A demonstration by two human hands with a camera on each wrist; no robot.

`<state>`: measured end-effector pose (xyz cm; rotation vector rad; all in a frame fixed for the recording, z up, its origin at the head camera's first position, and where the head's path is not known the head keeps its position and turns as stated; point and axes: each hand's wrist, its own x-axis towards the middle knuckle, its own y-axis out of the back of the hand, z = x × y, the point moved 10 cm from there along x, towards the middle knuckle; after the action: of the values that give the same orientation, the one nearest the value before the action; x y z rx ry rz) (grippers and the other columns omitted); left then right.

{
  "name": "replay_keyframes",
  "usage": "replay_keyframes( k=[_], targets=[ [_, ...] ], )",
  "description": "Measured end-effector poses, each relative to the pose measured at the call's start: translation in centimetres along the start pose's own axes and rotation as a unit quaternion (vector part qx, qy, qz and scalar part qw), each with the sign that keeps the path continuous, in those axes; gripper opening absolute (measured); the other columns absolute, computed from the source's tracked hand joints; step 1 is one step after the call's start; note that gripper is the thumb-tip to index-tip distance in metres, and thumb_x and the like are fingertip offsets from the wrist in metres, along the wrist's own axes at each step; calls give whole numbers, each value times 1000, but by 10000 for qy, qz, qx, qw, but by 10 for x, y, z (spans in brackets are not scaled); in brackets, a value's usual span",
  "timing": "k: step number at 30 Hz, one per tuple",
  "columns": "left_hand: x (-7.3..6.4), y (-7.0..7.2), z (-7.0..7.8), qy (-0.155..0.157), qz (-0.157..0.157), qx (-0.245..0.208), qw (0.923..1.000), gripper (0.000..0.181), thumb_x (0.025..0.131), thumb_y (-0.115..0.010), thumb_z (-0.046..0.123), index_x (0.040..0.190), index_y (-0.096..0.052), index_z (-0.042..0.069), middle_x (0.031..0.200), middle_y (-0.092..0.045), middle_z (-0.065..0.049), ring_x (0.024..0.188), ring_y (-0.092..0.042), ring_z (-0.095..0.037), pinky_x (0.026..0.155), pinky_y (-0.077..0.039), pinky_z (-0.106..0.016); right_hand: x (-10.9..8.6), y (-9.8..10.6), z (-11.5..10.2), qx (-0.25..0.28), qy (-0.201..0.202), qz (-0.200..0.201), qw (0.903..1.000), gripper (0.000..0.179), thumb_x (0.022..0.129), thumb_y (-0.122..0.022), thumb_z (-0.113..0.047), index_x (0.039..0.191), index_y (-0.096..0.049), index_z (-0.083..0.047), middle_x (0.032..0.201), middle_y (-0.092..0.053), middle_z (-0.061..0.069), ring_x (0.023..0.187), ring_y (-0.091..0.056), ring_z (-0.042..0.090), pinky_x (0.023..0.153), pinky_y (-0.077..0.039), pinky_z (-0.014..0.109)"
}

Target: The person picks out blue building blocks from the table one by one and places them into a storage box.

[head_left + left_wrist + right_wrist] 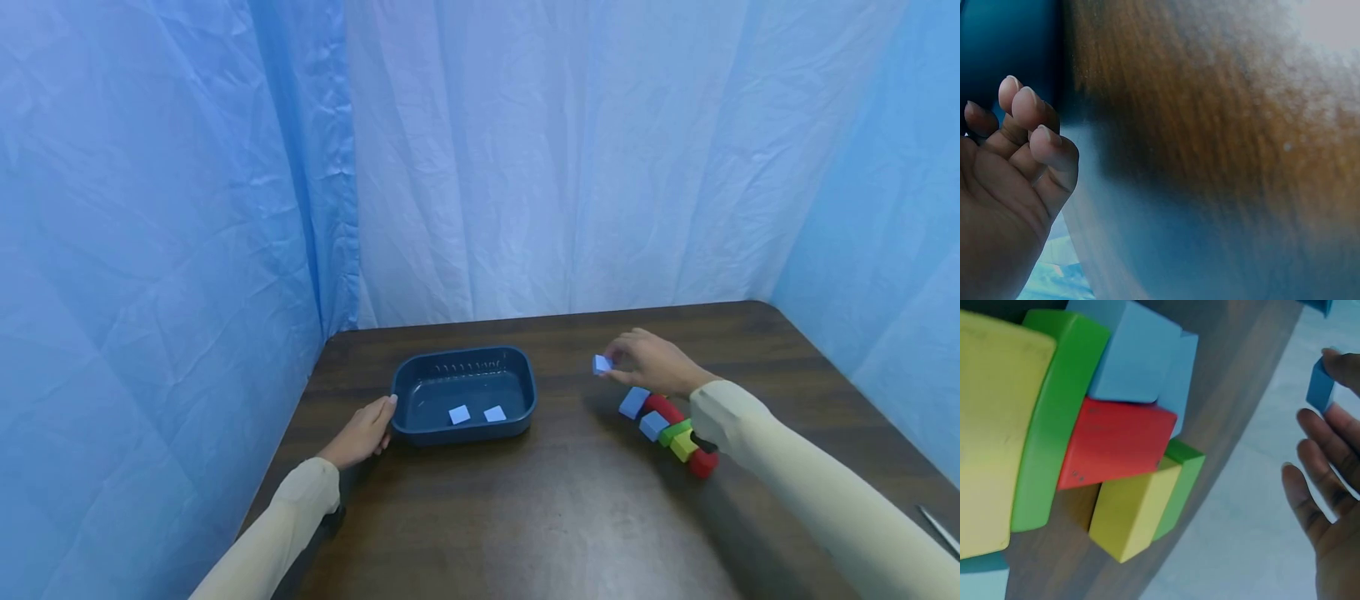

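Observation:
A dark blue plastic tray sits on the table with two light blue blocks inside, near its front wall. At the tray's left end my left hand grips the rim, thumb on top; the left wrist view shows its fingers bent against the tray's side. My right hand pinches a small blue block between thumb and fingertips, above the table to the right of the tray. Below that hand lies a cluster of blue, red, green and yellow blocks, partly hidden by the right sleeve in the head view.
The brown wooden table has light blue curtains behind it and at both sides. At the table's right edge lies a thin grey object, cut off by the frame.

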<state>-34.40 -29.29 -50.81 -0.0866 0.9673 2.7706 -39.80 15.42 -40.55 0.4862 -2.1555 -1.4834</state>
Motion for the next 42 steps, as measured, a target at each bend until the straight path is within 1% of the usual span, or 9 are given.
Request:
replay_keyframes(
  k=[4,11,17,21,26,33,42],
  targets=[
    [0,0,-2,20,-1,-44,10000,50,112,-30,51,97,-51,9,72,-57,-11,59,-54,-25,58,-48,-37,6,-4,-3,75,-55,-26,10000,35,88,-83,-37,111,-73,-13,105,-69,1,102,-59,22,86,-54,45],
    [2,0,-2,-5,5,-79,10000,45,114,-30,45,96,-50,8,72,-57,-11,59,-54,-26,57,-47,-37,13,-5,-15,61,99,6,9999,35,89,-83,-37,110,-73,-12,103,-69,0,101,-60,21,86,-54,44],
    [1,1,1,-54,3,-42,10000,51,112,-30,52,96,-50,9,71,-57,-11,59,-54,-26,58,-48,-37,20,-7,-22,77,102,-29,9999,33,89,-83,-35,110,-73,-11,104,-70,3,102,-61,24,85,-54,43],
    [1,1,2,-83,5,-26,10000,52,111,-30,54,95,-50,9,71,-57,-11,59,-54,-25,57,-48,-37,25,-10,-28,98,117,-50,9999,32,89,-82,-34,111,-72,-12,105,-70,2,103,-61,23,86,-55,42],
    [1,0,1,-42,-6,-26,10000,50,112,-30,51,96,-50,9,71,-57,-11,59,-54,-25,58,-48,-37,32,-18,-38,161,216,-74,9996,31,91,-81,-34,111,-73,-13,104,-69,0,102,-59,20,86,-54,40],
    [0,0,1,-62,6,-48,10000,56,109,-29,59,97,-51,8,71,-57,-10,58,-54,-25,57,-48,-37,40,-21,-56,89,425,6,9991,30,90,-81,-34,109,-73,-12,103,-69,-1,100,-58,19,84,-53,40],
    [0,1,2,-86,28,-7,10000,52,112,-28,53,96,-51,8,71,-57,-10,58,-54,-25,56,-48,-36,50,-27,-68,65,276,-142,9995,33,90,-81,-37,111,-73,-14,104,-69,-1,100,-57,18,85,-53,38]
  ],
)
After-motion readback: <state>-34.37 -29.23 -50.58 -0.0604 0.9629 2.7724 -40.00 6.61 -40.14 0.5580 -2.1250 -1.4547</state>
